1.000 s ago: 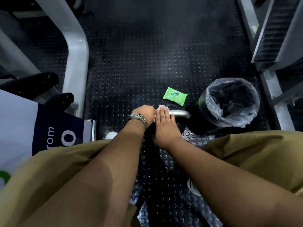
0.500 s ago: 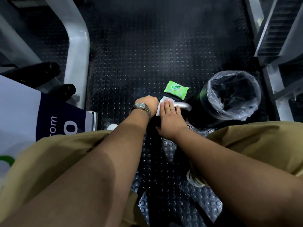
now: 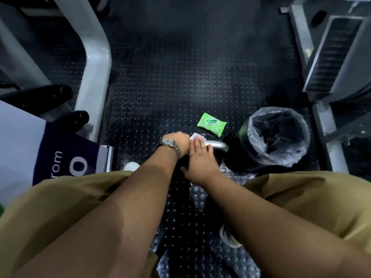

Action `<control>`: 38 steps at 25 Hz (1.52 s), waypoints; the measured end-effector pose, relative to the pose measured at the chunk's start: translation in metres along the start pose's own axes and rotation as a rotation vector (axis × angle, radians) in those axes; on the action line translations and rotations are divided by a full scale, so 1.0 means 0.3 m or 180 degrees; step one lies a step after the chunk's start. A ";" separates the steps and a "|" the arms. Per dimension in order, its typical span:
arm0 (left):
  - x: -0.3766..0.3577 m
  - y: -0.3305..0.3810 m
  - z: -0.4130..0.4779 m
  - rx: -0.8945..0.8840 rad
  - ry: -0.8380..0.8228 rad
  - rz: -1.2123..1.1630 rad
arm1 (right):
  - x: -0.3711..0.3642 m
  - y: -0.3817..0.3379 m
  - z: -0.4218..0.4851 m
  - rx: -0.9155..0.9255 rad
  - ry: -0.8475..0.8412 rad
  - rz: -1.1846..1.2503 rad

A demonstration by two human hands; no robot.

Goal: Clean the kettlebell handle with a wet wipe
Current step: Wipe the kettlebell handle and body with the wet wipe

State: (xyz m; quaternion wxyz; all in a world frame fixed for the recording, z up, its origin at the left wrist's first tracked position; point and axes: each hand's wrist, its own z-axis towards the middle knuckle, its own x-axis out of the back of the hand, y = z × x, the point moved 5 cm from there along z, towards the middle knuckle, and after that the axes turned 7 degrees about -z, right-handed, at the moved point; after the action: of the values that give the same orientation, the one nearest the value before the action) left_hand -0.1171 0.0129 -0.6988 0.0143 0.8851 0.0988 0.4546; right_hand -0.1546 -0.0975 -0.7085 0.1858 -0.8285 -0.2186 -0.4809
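Note:
The kettlebell stands on the studded black floor between my knees; only the right end of its silver handle [image 3: 219, 145] shows, the dark body is mostly hidden under my hands. My left hand [image 3: 177, 139], with a metal watch on the wrist, is closed around the left end of the handle. My right hand [image 3: 199, 155] lies flat over the handle with fingers together, pressing a white wet wipe [image 3: 195, 136] against it; only a corner of the wipe shows past the fingertips. A green wipe packet [image 3: 211, 123] lies on the floor just beyond the handle.
A small bin lined with a clear plastic bag [image 3: 278, 135] stands right of the kettlebell. A grey machine frame [image 3: 96, 63] and black padded rollers [image 3: 74, 117] are at the left, grey equipment with a step [image 3: 331, 53] at the right. A white and navy banner [image 3: 60, 161] leans at the left.
My right hand has slid left along the handle with the wipe, closing up against my left hand. The view has shifted slightly; the left hand keeps its grip.

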 end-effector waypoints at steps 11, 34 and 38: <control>0.003 0.006 -0.011 0.0006 0.0038 0.0023 | 0.000 0.009 -0.005 0.0058 0.0031 -0.0031; -0.019 -0.006 0.017 -0.0034 0.0065 -0.0105 | 0.017 0.073 -0.030 -0.0201 -0.0032 0.0038; -0.018 -0.014 0.026 -0.0036 -0.0038 -0.0123 | 0.001 0.124 -0.025 -0.0439 -0.0097 -0.0100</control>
State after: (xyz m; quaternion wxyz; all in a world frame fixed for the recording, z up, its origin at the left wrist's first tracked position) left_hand -0.1145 0.0165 -0.7082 0.0287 0.8856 0.1133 0.4495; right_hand -0.1397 -0.1325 -0.7084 0.1173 -0.8430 -0.2007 -0.4850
